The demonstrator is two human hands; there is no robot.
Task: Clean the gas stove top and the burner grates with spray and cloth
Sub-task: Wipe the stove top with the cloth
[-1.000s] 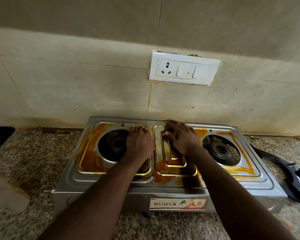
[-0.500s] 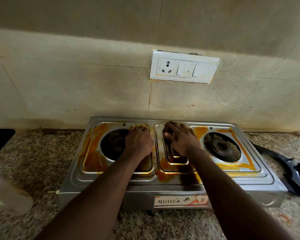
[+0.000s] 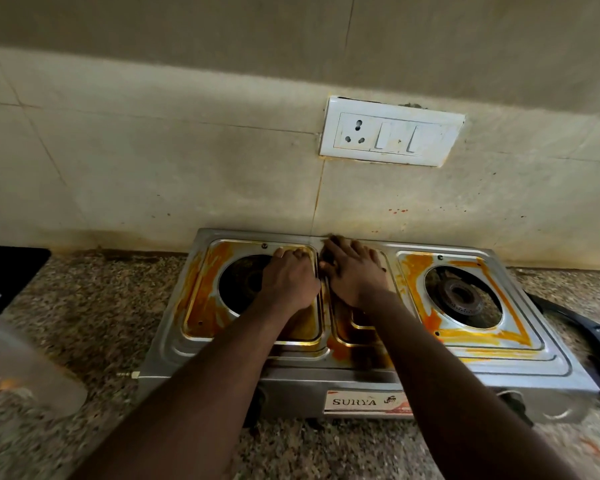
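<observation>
Now I am resting my left hand [image 3: 290, 278] and right hand [image 3: 355, 273], flat and gripping nothing, on the orange-stained steel two-burner gas stove [image 3: 534, 355] at the speckled bench's [image 3: 84, 306] back edge; spraying stains first seems wise.

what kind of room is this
Most likely a home kitchen: a stained two-burner gas stove sits on a speckled stone counter against a tiled wall with a socket and switch plate.

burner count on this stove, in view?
2. The left burner sits in the left well, partly covered by the left hand. The right burner sits uncovered in the right well. What lies under the right hand is hidden.
</observation>
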